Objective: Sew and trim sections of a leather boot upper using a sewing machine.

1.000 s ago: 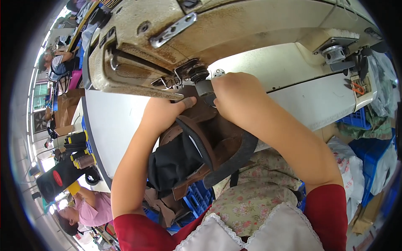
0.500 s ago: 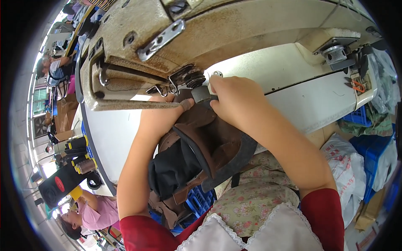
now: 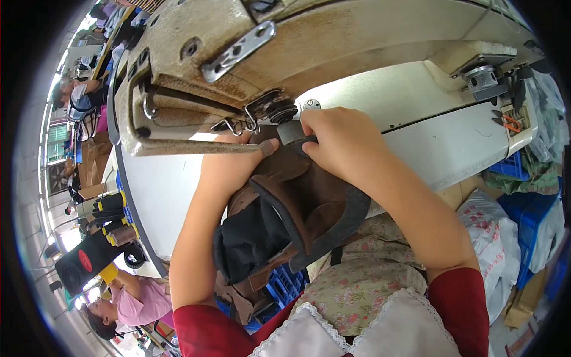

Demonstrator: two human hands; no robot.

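Under the head of a sewing machine (image 3: 178,77) lies a brown leather piece (image 3: 324,184) with a black padded edge and black fabric (image 3: 253,241); its full shape is hidden. My left hand (image 3: 235,163) is closed on its far left part, thumb on top, fingers partly behind the machine's metal bar. A covering wraps that thumb's tip. My right hand (image 3: 339,137) pinches a dark edge of the piece between thumb and forefinger, right beside the grey round machine part (image 3: 290,132). The leather hangs from the bed toward my lap.
Orange-handled snips (image 3: 510,123) lie at the machine bed's right end. Thread cones (image 3: 122,236) and a black roll (image 3: 86,265) stand at left, near a person in pink (image 3: 140,304). Blue crates (image 3: 285,284) and a white plastic bag (image 3: 488,238) are below.
My right forefinger has come down from beside the machine's round part, and thumb and finger now pinch the dark edge. The leather piece and machine sit slightly differently in view.
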